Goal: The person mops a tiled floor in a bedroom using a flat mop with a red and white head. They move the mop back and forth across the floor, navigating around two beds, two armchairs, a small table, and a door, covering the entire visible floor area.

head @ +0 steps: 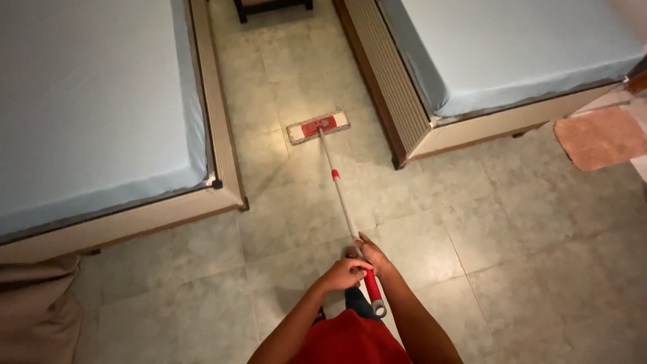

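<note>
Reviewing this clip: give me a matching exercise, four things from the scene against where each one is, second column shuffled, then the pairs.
Things:
1. mop head
2. rug
3. left hand
4. cloth

Places:
A. bottom left corner, below the left bed
B. on the mop handle's red grip
C. on the floor between the two beds
D. far right, beside the right bed

Pairs: 1-C, 2-D, 3-B, 4-A

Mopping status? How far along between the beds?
Done: cannot tell; the tiled floor shows no clear wet trail. In hand: both hands, left hand and right hand, grip the mop handle; mop head sits flat in the aisle between left bed and right bed. Left: aisle's far end.
</note>
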